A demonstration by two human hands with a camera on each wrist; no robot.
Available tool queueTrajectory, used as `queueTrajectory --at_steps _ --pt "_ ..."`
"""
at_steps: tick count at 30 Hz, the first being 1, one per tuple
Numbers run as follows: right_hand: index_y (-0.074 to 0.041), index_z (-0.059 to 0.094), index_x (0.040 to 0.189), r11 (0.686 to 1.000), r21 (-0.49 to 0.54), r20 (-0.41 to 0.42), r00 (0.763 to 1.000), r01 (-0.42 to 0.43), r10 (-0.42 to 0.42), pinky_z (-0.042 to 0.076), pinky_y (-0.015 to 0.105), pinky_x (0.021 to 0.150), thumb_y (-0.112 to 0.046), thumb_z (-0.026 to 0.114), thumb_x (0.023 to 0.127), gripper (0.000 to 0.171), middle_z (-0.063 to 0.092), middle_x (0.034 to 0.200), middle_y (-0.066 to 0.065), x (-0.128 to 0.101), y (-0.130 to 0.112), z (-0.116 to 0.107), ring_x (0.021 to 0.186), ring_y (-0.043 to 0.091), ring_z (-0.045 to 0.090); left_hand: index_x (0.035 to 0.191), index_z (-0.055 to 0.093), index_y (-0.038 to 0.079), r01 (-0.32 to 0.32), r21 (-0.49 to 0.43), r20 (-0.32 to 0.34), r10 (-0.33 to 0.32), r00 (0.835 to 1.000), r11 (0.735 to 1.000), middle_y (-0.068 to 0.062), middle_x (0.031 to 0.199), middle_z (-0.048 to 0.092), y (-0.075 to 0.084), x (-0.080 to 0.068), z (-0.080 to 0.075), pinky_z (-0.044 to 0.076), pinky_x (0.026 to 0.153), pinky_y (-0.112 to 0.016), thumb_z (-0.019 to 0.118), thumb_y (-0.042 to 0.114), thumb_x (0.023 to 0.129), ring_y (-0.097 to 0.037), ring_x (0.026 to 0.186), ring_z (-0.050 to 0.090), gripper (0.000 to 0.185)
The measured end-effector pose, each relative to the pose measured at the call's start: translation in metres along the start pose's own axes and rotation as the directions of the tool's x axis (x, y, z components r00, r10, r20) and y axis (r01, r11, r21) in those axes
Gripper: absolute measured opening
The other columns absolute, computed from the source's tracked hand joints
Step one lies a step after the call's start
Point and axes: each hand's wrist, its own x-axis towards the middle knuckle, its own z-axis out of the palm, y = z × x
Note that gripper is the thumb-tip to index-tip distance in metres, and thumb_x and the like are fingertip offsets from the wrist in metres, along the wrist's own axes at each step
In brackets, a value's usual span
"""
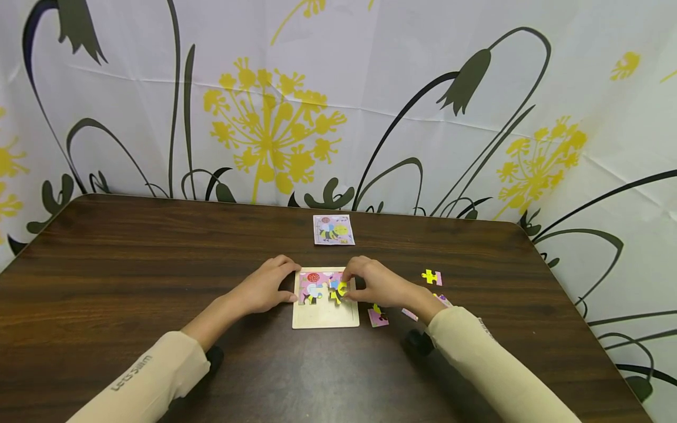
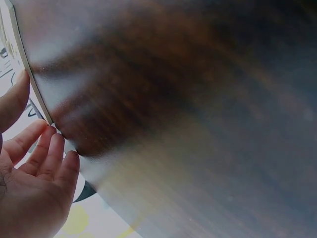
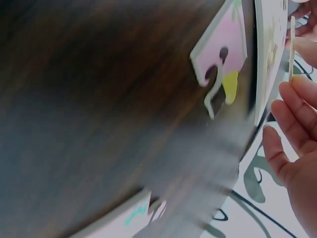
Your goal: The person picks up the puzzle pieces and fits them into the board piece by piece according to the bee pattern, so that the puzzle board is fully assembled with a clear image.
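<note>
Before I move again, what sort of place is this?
Probably an indoor tabletop workspace; I can't tell what kind of room. A dark wood-grain table stands before a creased, flower-printed backdrop, with a partly filled puzzle tray on it.

My right hand [image 1: 378,283] covers the board's [image 1: 325,320] corner toward the table's [image 1: 158,247] far right and part of the yellow-and-black piece [image 1: 337,293] I pinch, while my right forearm [image 1: 420,301] partly hides loose pieces [image 1: 409,315] nearer the table's right edge. By the far edge, the card's [image 1: 334,230] finest print is too small. In the left wrist view, my left hand [image 2: 37,183] is cut off and the tabletop blurs.
</note>
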Motion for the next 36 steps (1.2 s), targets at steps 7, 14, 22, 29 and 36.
queueTrajectory --at_steps 7,14,22,29,36 --pt "-0.005 0.063 0.093 0.999 -0.009 -0.003 0.999 0.037 -0.037 0.043 0.026 0.078 -0.013 0.071 0.080 0.017 0.055 0.091 0.001 0.008 -0.004 0.006 0.085 0.015 0.050 0.121 0.052 -0.005 0.003 -0.003 0.003 -0.003 1.000 1.000 -0.017 0.117 0.048 0.000 0.001 -0.001 0.038 0.091 -0.046 0.071 0.015 0.080 -0.035 0.111 0.044 0.050" --pt "-0.005 0.064 0.093 0.998 -0.036 -0.005 0.999 0.052 -0.052 0.043 0.026 0.078 -0.015 0.071 0.080 0.019 0.055 0.091 0.000 0.013 -0.008 0.010 0.086 0.013 0.049 0.121 0.051 -0.005 0.009 -0.003 0.014 -0.009 1.000 1.000 -0.017 0.117 0.048 0.000 0.001 -0.001 0.038 0.092 -0.046 0.071 0.016 0.080 -0.034 0.111 0.043 0.050" --pt "-0.004 0.064 0.092 0.996 -0.069 -0.010 0.998 0.065 -0.066 0.043 0.025 0.077 -0.016 0.072 0.079 0.019 0.055 0.092 0.002 0.015 -0.009 0.013 0.086 0.014 0.049 0.121 0.052 -0.005 0.005 0.000 0.013 -0.005 1.000 1.000 -0.018 0.117 0.048 -0.001 0.002 -0.001 0.038 0.092 -0.046 0.071 0.016 0.080 -0.035 0.111 0.044 0.050" --pt "-0.004 0.064 0.093 0.995 -0.074 -0.009 0.998 0.065 -0.065 0.042 0.024 0.077 -0.016 0.072 0.080 0.019 0.056 0.093 0.002 0.015 -0.009 0.014 0.086 0.014 0.048 0.121 0.052 -0.005 0.004 -0.001 0.015 -0.004 1.000 1.000 -0.017 0.117 0.048 -0.001 0.002 -0.001 0.038 0.092 -0.046 0.071 0.016 0.080 -0.035 0.111 0.044 0.050" --pt "-0.004 0.064 0.092 0.993 -0.087 -0.012 0.997 0.074 -0.076 0.042 0.025 0.078 -0.016 0.072 0.079 0.019 0.055 0.094 0.002 0.015 -0.009 0.016 0.088 0.015 0.048 0.122 0.051 -0.005 0.005 -0.003 0.015 -0.005 1.000 1.000 -0.018 0.118 0.048 -0.001 0.001 -0.001 0.038 0.093 -0.046 0.070 0.016 0.081 -0.035 0.112 0.043 0.050"
